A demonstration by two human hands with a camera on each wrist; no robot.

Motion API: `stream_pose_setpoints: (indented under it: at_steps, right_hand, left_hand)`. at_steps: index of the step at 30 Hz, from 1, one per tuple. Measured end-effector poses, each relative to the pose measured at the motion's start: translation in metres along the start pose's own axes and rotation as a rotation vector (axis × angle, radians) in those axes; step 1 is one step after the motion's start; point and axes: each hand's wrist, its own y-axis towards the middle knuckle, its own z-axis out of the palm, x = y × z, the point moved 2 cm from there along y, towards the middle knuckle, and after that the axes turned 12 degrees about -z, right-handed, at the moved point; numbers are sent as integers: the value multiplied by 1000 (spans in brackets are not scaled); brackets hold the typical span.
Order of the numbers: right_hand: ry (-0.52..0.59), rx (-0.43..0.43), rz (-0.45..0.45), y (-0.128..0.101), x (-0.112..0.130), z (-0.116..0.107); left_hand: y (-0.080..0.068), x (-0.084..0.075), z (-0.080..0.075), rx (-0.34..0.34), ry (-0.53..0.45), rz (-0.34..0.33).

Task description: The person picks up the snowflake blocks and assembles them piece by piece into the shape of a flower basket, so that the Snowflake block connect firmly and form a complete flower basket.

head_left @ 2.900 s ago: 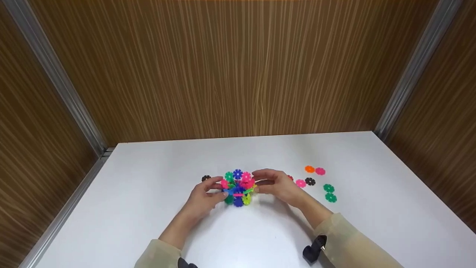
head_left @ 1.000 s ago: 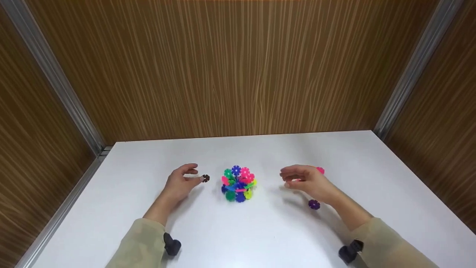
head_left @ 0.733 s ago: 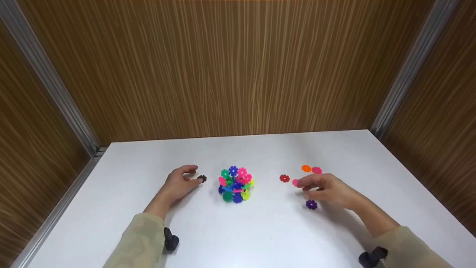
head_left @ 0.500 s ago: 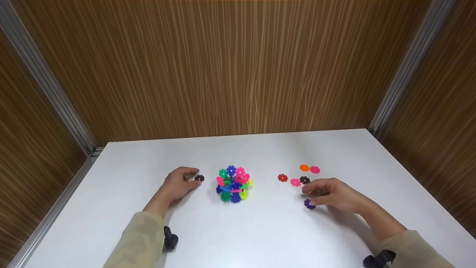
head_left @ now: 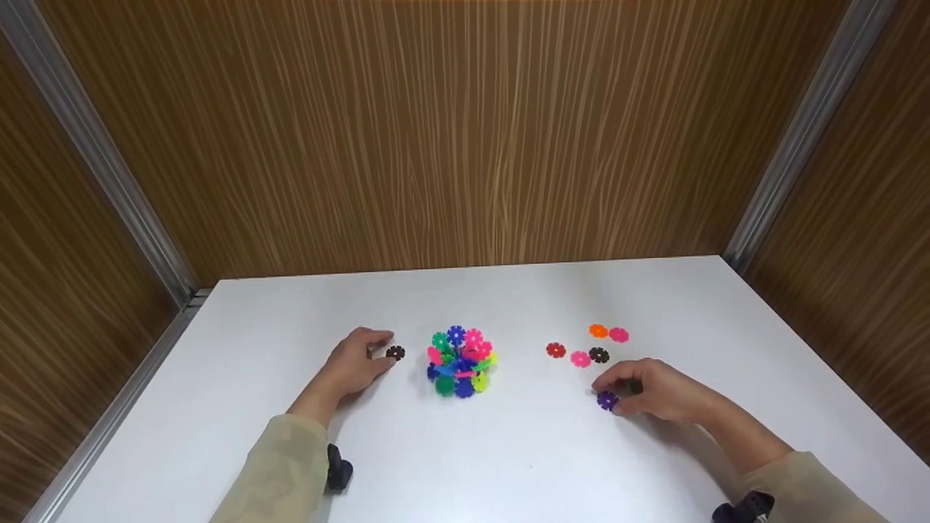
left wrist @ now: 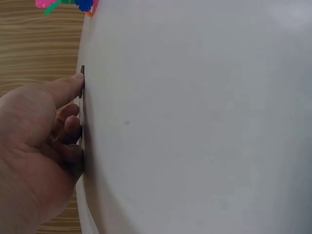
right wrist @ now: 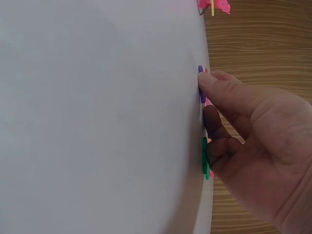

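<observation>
In the head view my left hand (head_left: 354,363) rests low over the table at a black notched snowflake disc (head_left: 395,353). The thumb touches its near edge, while the index fingertip stays apart beyond it. My right hand (head_left: 657,388) has thumb and index fingertips at opposite edges of a purple snowflake disc (head_left: 607,400), pinching it at table level. The right wrist view shows that thumb on the purple disc (right wrist: 201,92), with a green disc (right wrist: 204,155) by the other fingers. Between the hands stands a round cluster of joined multicoloured snowflake discs (head_left: 463,363).
Left of the right hand and beyond it lie a red disc (head_left: 556,350), a pink disc (head_left: 580,359) and a black disc (head_left: 599,354). Farther back are an orange disc (head_left: 598,331) and another pink one (head_left: 618,335). A wood-patterned wall (head_left: 465,145) borders the white table (head_left: 465,457).
Both hands have let go of the disc cluster and moved apart. The left came to the black disc. The right moved right and nearer, closing its fingertips on a purple disc now lying there.
</observation>
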Motion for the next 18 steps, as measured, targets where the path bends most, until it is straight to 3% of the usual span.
stream_pose_setpoints:
  at_steps: [5,11,18]
  right_hand:
    - [4,-1,4,-1,-1,4]
    - [52,-20,-75,-4,8,8]
    - [151,-134,-80,4,40,14]
  left_hand:
    - [-5,0,3,14,11,19]
    - [-21,0,4,16,-143,27]
    - [-67,-16,-1,63,-347,46]
